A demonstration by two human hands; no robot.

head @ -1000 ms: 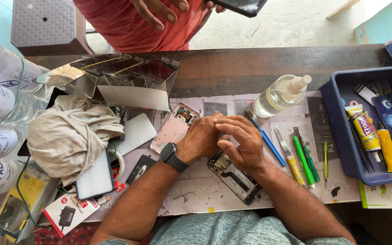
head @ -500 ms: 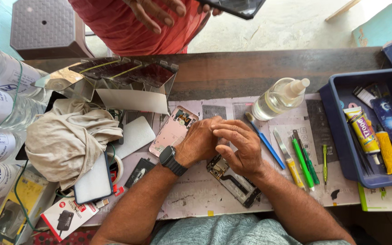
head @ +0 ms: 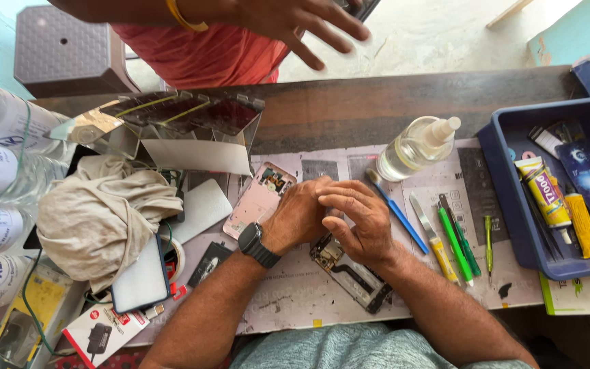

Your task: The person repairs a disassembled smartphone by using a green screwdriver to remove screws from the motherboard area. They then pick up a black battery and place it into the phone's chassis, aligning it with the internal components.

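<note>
- My left hand (head: 300, 217) and my right hand (head: 358, 220) are pressed together, fingers curled. I cannot tell what they pinch.
- An open phone (head: 351, 272) lies flat on the table (head: 349, 109), just under my hands.
- A pink phone back (head: 259, 198) lies just left of them.
- A clear bottle (head: 416, 146) lies farther away, to the right.

Other person's hand (head: 295, 20) dropped lower w/ fingers spread; right hand (head: 356, 219) opened flatter over left hand (head: 302, 215).
</note>
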